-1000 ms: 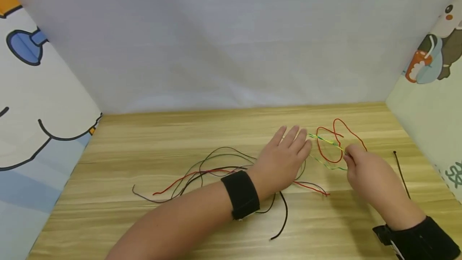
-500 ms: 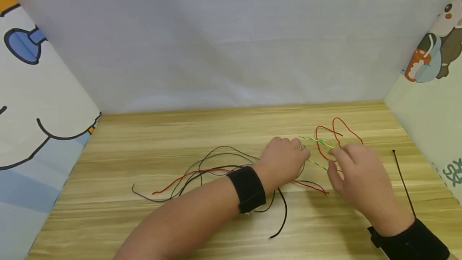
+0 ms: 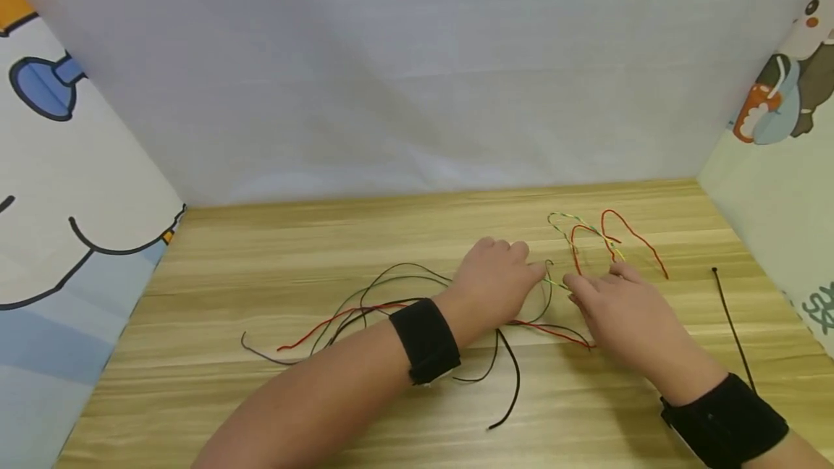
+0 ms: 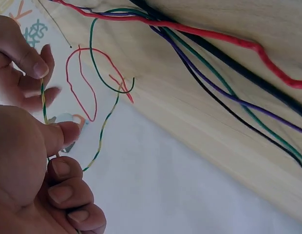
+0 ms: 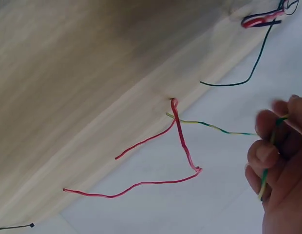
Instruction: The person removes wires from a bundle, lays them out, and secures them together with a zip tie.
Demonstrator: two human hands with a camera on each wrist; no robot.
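Note:
A thin yellow-and-green striped wire (image 3: 563,214) runs between the two hands, and its loose part loops up at the back over a red wire (image 3: 641,239). My left hand (image 3: 495,284) pinches it between thumb and curled fingers; the left wrist view shows the striped wire (image 4: 100,141) trailing from beneath them. Just to the right, my right hand (image 3: 628,320) holds the same wire by thumb and fingers. In the right wrist view, the striped wire (image 5: 202,123) reaches into the right hand (image 5: 282,151) and lies across its curled fingers.
Several black, red, green and purple wires lie loosely bundled left of and under the left forearm, with a thick black wire (image 3: 517,378) curving frontward. A thin black strip (image 3: 733,328) with a small head lies at right. A pale cloth wall (image 3: 417,93) stands behind the wooden tabletop (image 3: 293,237).
My left hand goes from flat with fingers extended to curled on the striped wire, and shifts slightly left. My right hand moves left towards it, and the striped wire's loop now lies farther back.

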